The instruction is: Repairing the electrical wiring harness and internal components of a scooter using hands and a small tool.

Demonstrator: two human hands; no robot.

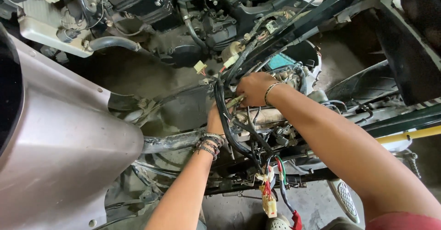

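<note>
A grimy concrete workshop floor [151, 73] lay behind a stripped scooter, its grey body panel [59, 133] filling the left of the frame. At centre, the right hand [255, 88] was clenched on a bundle of black cables [222, 102], which ran downward from the grip toward the lower centre. The left hand [214, 119] reached up just below it, behind the cables, fingers hidden, so I cannot tell its hold. Both sat equally near

the right hand [255, 88] rests on a bunch of black cables [223, 102] in the motorbike frame [174, 141]. just below it, the left hand [215, 119] reaches in behind the cables. coloured wires with a plug [269, 198] hang under both hands.
</note>
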